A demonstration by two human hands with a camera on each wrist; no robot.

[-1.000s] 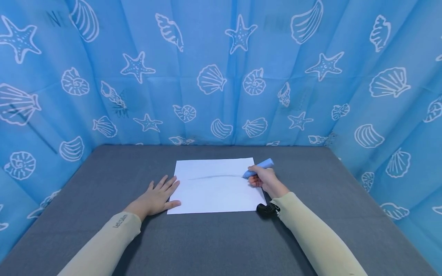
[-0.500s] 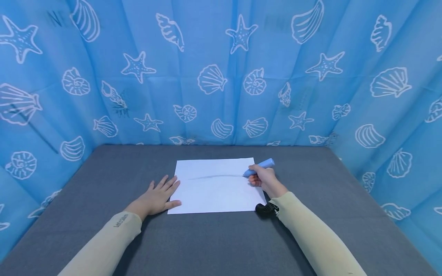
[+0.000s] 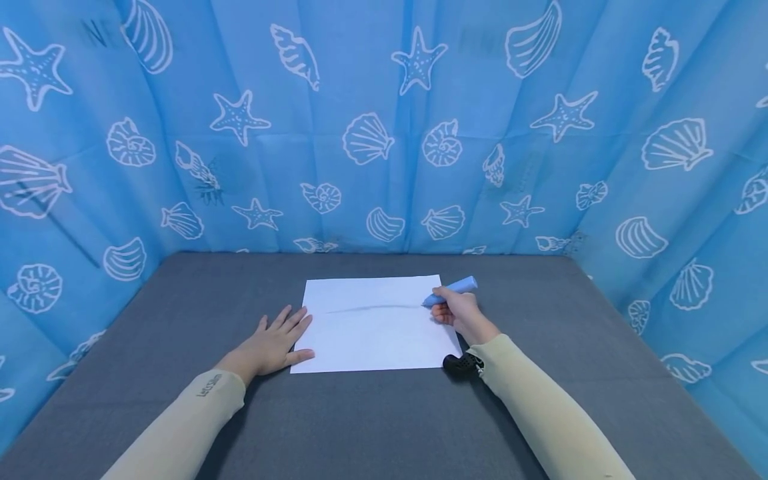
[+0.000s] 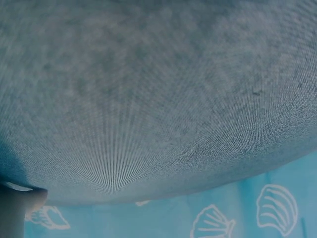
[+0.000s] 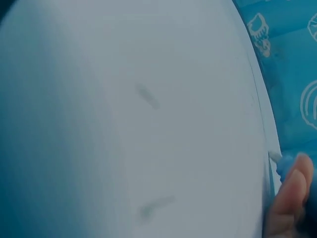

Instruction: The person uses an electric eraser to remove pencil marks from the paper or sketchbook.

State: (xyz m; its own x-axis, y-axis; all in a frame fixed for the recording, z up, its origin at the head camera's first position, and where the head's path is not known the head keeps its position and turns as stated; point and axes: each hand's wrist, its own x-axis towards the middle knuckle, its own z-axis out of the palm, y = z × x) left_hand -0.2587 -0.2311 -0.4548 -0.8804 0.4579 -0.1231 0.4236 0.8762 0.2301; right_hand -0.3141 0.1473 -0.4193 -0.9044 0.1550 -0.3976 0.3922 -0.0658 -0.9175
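Observation:
A white sheet of paper (image 3: 372,347) lies on the grey tabletop, with a thin, slightly arched blue-grey line (image 3: 375,307) across it. My right hand (image 3: 459,313) grips a light blue marker (image 3: 461,285) at the sheet's right edge, its tip meeting the line's right end. Fingers (image 5: 290,196) and the marker's tip (image 5: 275,156) show at the right of the right wrist view, where faint grey smudges appear over the paper. Spread out flat, my left hand (image 3: 270,343) rests on the paper's left edge; in the left wrist view only a bit of it shows, bottom left.
The grey table (image 3: 360,427) reaches back to a blue curtain (image 3: 384,173) with white shells and starfish, which also runs along both sides. A black device (image 3: 461,365) sits at the right wrist, by the cuff of the pale sleeve (image 3: 540,400), near the paper's lower right corner.

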